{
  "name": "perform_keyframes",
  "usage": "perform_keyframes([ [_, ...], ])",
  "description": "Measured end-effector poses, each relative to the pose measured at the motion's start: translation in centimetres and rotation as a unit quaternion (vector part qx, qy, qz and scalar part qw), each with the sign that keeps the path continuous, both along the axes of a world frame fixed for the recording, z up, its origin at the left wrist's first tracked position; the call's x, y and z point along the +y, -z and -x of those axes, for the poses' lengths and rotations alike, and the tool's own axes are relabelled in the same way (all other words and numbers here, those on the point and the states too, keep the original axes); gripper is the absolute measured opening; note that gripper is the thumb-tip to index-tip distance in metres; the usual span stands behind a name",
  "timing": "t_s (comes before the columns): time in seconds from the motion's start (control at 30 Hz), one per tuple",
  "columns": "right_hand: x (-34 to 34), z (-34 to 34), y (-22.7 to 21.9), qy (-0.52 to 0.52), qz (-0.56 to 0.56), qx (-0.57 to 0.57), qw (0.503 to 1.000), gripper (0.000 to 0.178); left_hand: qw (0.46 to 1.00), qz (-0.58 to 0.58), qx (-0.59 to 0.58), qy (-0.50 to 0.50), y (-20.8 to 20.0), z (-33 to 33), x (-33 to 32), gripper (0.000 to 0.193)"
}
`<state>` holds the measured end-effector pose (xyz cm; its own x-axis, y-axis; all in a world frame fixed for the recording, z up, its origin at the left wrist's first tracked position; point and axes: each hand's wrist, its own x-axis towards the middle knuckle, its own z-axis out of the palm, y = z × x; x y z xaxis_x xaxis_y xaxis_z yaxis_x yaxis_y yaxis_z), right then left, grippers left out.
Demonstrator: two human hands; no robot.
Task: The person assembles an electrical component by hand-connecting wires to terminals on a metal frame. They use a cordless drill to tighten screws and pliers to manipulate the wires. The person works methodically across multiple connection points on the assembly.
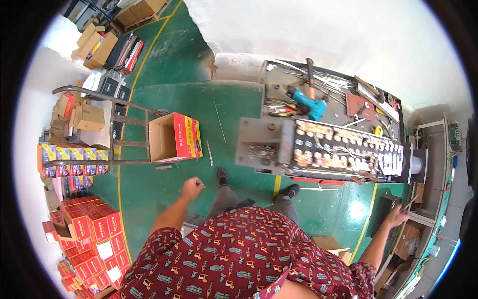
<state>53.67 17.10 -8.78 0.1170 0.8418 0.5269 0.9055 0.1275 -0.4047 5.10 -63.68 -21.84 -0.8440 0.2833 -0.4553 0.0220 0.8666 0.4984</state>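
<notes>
My left hand [192, 189] is closed in a loose pinch over the green floor, below the open carton. Whatever may be between its fingertips is too small to make out. Out to the far right, my right hand [397, 217] grips a thin pointed metal tool [412, 201] beside the shelf unit; its exact kind does not show. In front of me and to the right stands a dark workbench [338, 115]. A long battery pack [348, 150] with rows of bright metal terminals lies along its near side, apart from both hands.
Behind the pack lie a teal power tool [312, 105], a hammer [310, 79] and metal rods. An open red-and-yellow carton [185, 137] stands by a hand truck [113, 119]. Red boxes [94, 224] are stacked at lower left. A metal shelf unit [429, 199] flanks the right side.
</notes>
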Motion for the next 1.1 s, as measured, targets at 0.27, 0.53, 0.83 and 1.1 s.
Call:
perform_keyframes([
  [0.27, -35.3, 4.1, 7.1, 0.026, 0.475, -0.231, 0.849, 0.065, 0.998, -0.022, -0.062, 0.022, 3.3, 10.5, -11.6, 0.019],
  [0.53, -51.9, 16.4, 9.2, -0.046, 0.722, -0.274, 0.633, 0.051, 0.98, -0.132, -0.033, 0.143, -2.8, 30.8, 3.5, 0.013],
  [0.83, -61.1, 29.2, 14.4, -0.04, 0.784, -0.199, 0.587, 0.041, 0.935, -0.126, -0.048, 0.329, -7.0, 44.1, 17.2, 0.015],
  [1.1, -63.5, 41.6, 13.8, 0.059, 0.852, -0.051, 0.518, 0.045, 0.892, 0.203, -0.079, 0.396, -4.8, 58.0, 9.7, 0.024],
])
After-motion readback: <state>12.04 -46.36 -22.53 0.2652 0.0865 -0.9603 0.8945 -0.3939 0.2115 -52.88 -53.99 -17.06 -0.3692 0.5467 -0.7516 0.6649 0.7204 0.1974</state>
